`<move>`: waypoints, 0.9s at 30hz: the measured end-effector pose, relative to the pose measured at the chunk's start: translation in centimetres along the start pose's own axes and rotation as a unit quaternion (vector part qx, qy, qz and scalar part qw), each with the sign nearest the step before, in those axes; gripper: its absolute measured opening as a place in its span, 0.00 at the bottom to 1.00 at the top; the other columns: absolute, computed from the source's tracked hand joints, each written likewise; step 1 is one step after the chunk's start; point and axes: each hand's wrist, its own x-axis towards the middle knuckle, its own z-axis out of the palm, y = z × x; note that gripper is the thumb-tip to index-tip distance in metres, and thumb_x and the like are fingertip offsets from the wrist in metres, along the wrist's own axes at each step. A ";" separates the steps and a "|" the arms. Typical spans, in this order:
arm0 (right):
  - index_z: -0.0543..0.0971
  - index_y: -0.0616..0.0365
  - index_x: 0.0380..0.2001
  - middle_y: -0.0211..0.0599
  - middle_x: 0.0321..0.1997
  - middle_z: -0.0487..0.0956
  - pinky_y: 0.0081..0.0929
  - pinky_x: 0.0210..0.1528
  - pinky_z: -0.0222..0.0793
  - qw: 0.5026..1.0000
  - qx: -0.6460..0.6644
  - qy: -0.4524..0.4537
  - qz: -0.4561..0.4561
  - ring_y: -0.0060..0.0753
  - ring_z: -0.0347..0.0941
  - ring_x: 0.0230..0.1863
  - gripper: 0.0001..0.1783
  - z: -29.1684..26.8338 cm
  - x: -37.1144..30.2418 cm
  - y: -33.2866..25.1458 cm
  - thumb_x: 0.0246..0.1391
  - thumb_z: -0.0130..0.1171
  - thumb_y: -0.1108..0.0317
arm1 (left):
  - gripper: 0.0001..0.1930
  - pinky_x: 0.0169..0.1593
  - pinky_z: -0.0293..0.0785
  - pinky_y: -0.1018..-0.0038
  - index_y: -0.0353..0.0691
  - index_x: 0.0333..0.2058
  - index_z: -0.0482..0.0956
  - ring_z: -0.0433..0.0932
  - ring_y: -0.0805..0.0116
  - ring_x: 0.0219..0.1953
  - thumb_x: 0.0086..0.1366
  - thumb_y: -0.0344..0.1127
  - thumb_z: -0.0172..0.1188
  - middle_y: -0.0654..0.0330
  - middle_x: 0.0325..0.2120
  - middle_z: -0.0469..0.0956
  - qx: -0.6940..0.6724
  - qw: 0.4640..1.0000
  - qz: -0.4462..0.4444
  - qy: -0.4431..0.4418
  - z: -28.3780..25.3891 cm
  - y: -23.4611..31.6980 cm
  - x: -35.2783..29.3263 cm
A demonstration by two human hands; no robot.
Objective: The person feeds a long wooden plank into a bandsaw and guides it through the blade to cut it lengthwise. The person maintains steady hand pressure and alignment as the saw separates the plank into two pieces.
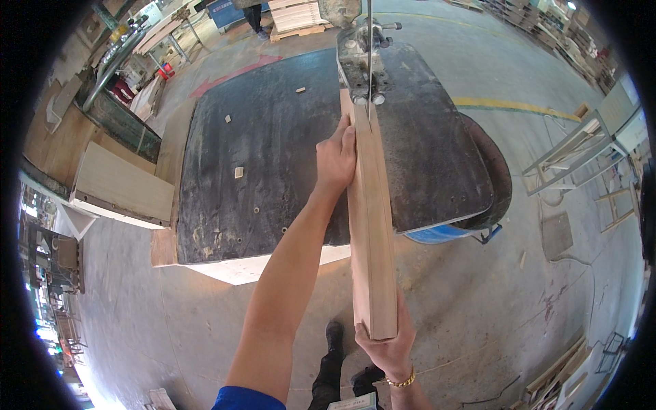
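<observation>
A long, pale wooden beam (pixel 372 246) lies lengthwise on the dark saw table (pixel 273 150), its near end sticking out past the front edge. The far end meets the thin upright blade (pixel 370 55) of a band saw, below the metal blade guide (pixel 355 72). A line runs along the wood's top from the blade. My left hand (pixel 336 160) is closed against the beam's left side, short of the blade, fingers pressed to the wood. My right hand (pixel 389 347), with a gold bracelet at the wrist, grips the near end from below and behind.
Small wood offcuts (pixel 239 172) lie on the left of the table. A wooden panel (pixel 123 184) stands at its left edge, and a blue drum (pixel 437 234) is under the right side. At right is a metal frame stand (pixel 574 150). Another person's legs (pixel 256 20) show far back.
</observation>
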 end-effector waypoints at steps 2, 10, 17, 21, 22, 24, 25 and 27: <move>0.59 0.69 0.61 0.55 0.54 0.71 0.39 0.52 0.72 1.000 -0.020 0.006 -0.013 0.48 0.73 0.51 0.49 0.1 0.2 0.4 0.33 0.69 0.69 | 0.26 0.43 0.73 0.58 0.28 0.52 0.71 0.78 0.40 0.39 0.70 0.46 0.39 0.36 0.37 0.76 0.000 1.000 0.005 0.004 0.0 -0.1 -0.1; 0.60 0.68 0.61 0.54 0.54 0.71 0.37 0.50 0.73 0.999 -0.009 0.016 -0.037 0.47 0.75 0.49 0.48 -0.1 1.7 0.4 0.33 0.69 0.69 | 0.25 0.42 0.72 0.58 0.30 0.53 0.71 0.77 0.40 0.38 0.70 0.45 0.39 0.35 0.35 0.76 -0.004 1.000 0.002 0.007 0.1 0.1 0.1; 0.61 0.69 0.60 0.54 0.55 0.71 0.37 0.52 0.73 0.999 0.002 0.013 -0.046 0.48 0.74 0.50 0.47 -0.5 1.0 0.4 0.34 0.69 0.69 | 0.24 0.42 0.72 0.59 0.29 0.53 0.71 0.78 0.40 0.38 0.69 0.43 0.40 0.35 0.33 0.76 -0.019 1.000 0.001 0.015 -0.1 0.1 0.2; 0.61 0.70 0.59 0.54 0.56 0.71 0.37 0.53 0.72 1.000 -0.002 -0.002 -0.017 0.48 0.74 0.52 0.46 -1.0 -0.3 0.0 0.34 0.69 0.69 | 0.24 0.41 0.72 0.60 0.28 0.53 0.71 0.78 0.40 0.37 0.69 0.43 0.41 0.35 0.31 0.76 -0.023 0.999 0.027 0.018 -0.1 0.1 0.1; 0.61 0.70 0.59 0.54 0.56 0.71 0.37 0.53 0.72 1.000 -0.007 0.000 -0.015 0.48 0.73 0.52 0.46 -0.9 -0.5 0.4 0.34 0.69 0.69 | 0.24 0.41 0.72 0.60 0.27 0.53 0.71 0.78 0.40 0.37 0.69 0.43 0.41 0.35 0.31 0.76 -0.021 0.999 0.024 0.014 0.0 0.1 0.0; 0.62 0.71 0.59 0.55 0.56 0.71 0.37 0.53 0.72 1.000 -0.004 0.003 -0.007 0.48 0.73 0.53 0.46 -0.9 -0.5 0.6 0.34 0.70 0.69 | 0.24 0.40 0.72 0.60 0.27 0.52 0.71 0.78 0.40 0.37 0.69 0.42 0.41 0.34 0.31 0.76 -0.018 0.999 0.024 0.014 0.0 0.1 0.1; 0.62 0.71 0.59 0.55 0.56 0.70 0.37 0.53 0.71 1.000 0.003 0.003 -0.001 0.48 0.73 0.54 0.46 -1.0 -0.4 0.6 0.34 0.70 0.69 | 0.24 0.40 0.72 0.60 0.26 0.52 0.71 0.78 0.40 0.36 0.69 0.42 0.42 0.34 0.31 0.76 -0.017 0.999 0.027 0.017 0.1 0.1 0.2; 0.62 0.71 0.59 0.56 0.56 0.70 0.37 0.54 0.71 1.000 0.008 0.004 0.002 0.49 0.73 0.54 0.47 -1.1 -0.3 0.7 0.34 0.70 0.68 | 0.24 0.39 0.73 0.60 0.25 0.52 0.71 0.79 0.40 0.36 0.70 0.42 0.42 0.34 0.31 0.75 -0.014 0.999 0.028 0.016 0.1 0.0 0.2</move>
